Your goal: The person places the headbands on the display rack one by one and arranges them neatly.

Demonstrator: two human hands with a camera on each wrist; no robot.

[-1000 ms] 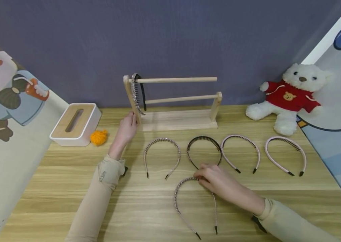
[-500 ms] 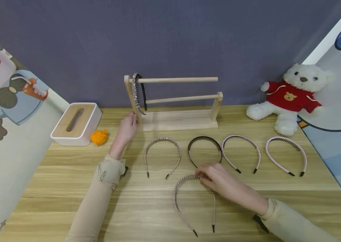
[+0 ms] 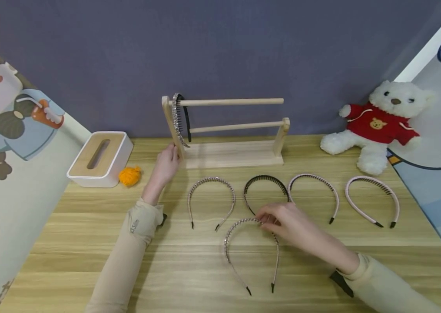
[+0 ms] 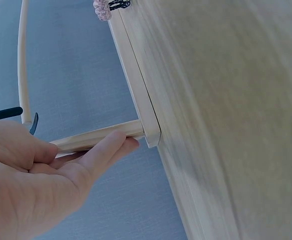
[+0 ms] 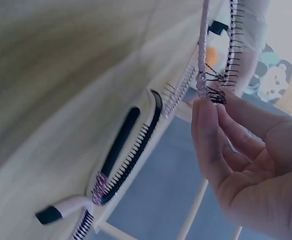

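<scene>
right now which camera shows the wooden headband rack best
The head view shows the wooden headband rack nearly whole, with the left hand on one post. The left wrist view crops close around that post; the right wrist view shows only background parts.

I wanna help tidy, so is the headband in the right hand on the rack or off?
Off: the right hand pinches the headband in front of the wooden rack, clearly apart from it.
</scene>
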